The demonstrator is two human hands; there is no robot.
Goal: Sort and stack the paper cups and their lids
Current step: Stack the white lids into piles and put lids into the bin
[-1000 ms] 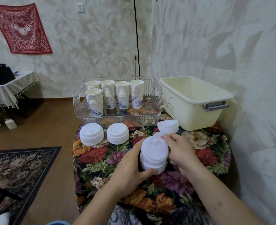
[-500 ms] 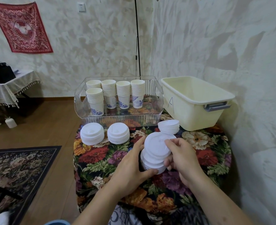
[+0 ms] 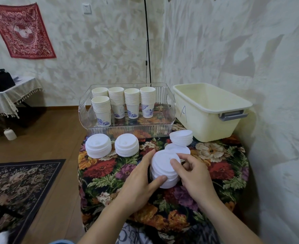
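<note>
White plastic lids make up the short stack (image 3: 164, 170) at the centre of the floral-covered round table (image 3: 221, 166), and both hands are clamped on it. The left hand (image 3: 138, 180) cups its nine o'clock side, thumb hooked across the front and forefinger reaching up along the rim. The right hand (image 3: 192, 171) comes in from three o'clock, its fingers curled over the top lid.

Half a second ago that top lid was tilted up and only partly over the pile; now it lies flat and seated, pressed down by the right fingers. So one more lid has joined the stack, and the hands look to be squaring it up.

At twelve o'clock from the held stack a single white lid (image 3: 177, 149) lies on the cloth, touching or just behind it, and beyond that, toward one o'clock, sits a smaller pile of flat white lids (image 3: 181, 137). Two finished stacks of domed white lids (image 3: 98, 146) (image 3: 126, 144) stand at ten and eleven o'clock.

Printed paper cups (image 3: 122, 101), already nested in five columns, stand in the clear plastic tray (image 3: 170, 110) at twelve o'clock; the cream plastic tub marked A (image 3: 208, 110) is at two o'clock. Cups look done; a few lids remain to gather, likely the loose one next.
</note>
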